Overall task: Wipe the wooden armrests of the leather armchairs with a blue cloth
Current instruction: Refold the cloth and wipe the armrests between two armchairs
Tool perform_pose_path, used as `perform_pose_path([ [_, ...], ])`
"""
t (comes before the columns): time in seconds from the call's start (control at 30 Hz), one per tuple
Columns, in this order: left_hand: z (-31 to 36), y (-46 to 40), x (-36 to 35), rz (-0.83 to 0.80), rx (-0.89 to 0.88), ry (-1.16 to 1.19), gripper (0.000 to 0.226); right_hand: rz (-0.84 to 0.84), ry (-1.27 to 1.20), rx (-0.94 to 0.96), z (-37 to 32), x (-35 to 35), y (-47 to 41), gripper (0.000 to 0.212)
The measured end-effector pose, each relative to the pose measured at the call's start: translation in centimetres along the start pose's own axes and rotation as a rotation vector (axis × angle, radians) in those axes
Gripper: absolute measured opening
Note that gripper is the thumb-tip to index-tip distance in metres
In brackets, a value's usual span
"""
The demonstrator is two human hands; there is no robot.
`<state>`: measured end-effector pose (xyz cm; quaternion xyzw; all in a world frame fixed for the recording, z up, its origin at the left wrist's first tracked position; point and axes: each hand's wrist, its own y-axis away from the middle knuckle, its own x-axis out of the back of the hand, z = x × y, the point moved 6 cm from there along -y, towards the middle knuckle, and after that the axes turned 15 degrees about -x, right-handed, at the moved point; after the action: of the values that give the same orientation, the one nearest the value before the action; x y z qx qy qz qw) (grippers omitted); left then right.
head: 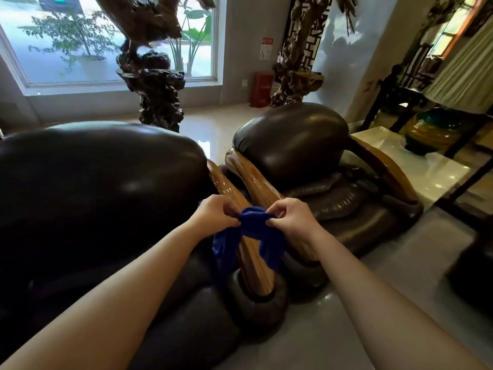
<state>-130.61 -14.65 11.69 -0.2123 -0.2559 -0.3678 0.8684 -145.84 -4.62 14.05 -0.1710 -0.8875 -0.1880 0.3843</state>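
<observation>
Two dark brown leather armchairs stand side by side: a large one (93, 182) at the left and a smaller one (293, 148) at the right. Between them run their glossy wooden armrests, the near chair's (250, 260) and the far chair's (256, 182). A blue cloth (253, 225) hangs bunched over the near armrest, its ends drooping on both sides. My left hand (214, 213) pinches the cloth's top from the left and my right hand (290, 214) pinches it from the right. Another wooden armrest (384, 166) curves along the smaller chair's right side.
A pale stone side table (426, 166) with a blue and yellow vase (429, 132) stands at the right. Dark carved root sculptures (157, 89) rise behind the chairs before a window. A red box (262, 89) sits by the wall. The tiled floor (373, 289) shines at lower right.
</observation>
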Motion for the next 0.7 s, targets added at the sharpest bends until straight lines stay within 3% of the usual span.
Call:
perform_pose_path([
  [0.27, -0.3, -7.3, -5.4, 0.062, 0.069, -0.014, 0.022, 0.038, 0.138, 0.104, 5.5, 3.8, -8.5, 0.012],
  [0.7, -8.5, -9.5, -17.8, 0.149, 0.417, -0.025, 0.024, -0.276, 0.164, 0.165, 17.1, -2.0, -18.5, 0.014],
])
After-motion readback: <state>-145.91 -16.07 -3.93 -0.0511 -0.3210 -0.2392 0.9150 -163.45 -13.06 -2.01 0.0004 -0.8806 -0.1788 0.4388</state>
